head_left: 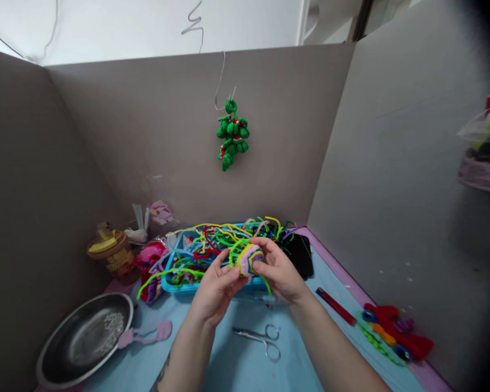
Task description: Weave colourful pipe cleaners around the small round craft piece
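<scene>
Between my two hands is a small striped piece (pixel 251 260) of fuzzy pipe cleaners in pink, yellow and blue, with green ends sticking out. My left hand (pixel 220 283) grips its left side with thumb and fingers. On its right side my right hand (pixel 277 269) pinches it, thumb in front. Just behind the hands a blue tray (pixel 179 288) is heaped with loose pipe cleaners (pixel 212 239) in many colours. Below them, on the blue cloth, lies a pair of small metal scissors (pixel 259 340).
At left stand a metal bowl (pixel 81 343) with small clear bits and a yellow-brown cup (pixel 114 253). To the right lie a dark red cutter-like stick (pixel 335 306) and colourful fuzzy figures (pixel 392 332). A green crocheted ornament (pixel 232 133) hangs on the back panel (pixel 147 120).
</scene>
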### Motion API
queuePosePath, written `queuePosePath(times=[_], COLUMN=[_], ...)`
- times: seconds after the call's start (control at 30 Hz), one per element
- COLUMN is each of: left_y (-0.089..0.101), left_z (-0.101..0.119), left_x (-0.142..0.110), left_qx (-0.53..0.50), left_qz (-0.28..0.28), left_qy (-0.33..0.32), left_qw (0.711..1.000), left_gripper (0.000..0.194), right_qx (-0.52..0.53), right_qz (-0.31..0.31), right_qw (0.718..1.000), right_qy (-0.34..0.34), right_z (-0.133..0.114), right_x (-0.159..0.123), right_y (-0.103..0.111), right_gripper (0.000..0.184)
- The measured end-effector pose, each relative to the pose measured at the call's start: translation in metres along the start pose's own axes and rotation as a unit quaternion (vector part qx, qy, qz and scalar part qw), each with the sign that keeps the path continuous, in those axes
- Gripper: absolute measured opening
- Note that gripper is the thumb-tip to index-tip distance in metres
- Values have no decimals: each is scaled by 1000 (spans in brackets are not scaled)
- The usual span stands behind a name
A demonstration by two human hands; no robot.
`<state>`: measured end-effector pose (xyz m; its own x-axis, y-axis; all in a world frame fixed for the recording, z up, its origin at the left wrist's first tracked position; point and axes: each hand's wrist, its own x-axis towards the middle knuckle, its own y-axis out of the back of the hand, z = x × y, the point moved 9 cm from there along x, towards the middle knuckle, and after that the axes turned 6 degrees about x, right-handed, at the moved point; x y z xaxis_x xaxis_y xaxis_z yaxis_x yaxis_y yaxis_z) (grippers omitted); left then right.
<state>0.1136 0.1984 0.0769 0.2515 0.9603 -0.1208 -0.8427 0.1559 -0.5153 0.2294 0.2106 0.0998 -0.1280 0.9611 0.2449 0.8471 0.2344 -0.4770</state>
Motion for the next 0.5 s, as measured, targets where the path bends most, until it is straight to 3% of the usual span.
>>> queuePosePath(times=[0.1,0.23,0.5], left_y=[3,3,3], left_z=[10,25,32], left_x=[0,-7,-11], left_qx=[53,109,149], left_qz=[36,78,93], left_qy=[-69,-154,-207], left_qw=[996,979,962], left_gripper=[103,98,88], right_qx=[8,27,44], right_qz=[26,41,54], right_qw=[1000,999,997], right_qy=[-2,-7,-38], right_z=[3,7,16], right_x=[1,1,0], right_y=[4,4,2], right_gripper=[44,42,43])
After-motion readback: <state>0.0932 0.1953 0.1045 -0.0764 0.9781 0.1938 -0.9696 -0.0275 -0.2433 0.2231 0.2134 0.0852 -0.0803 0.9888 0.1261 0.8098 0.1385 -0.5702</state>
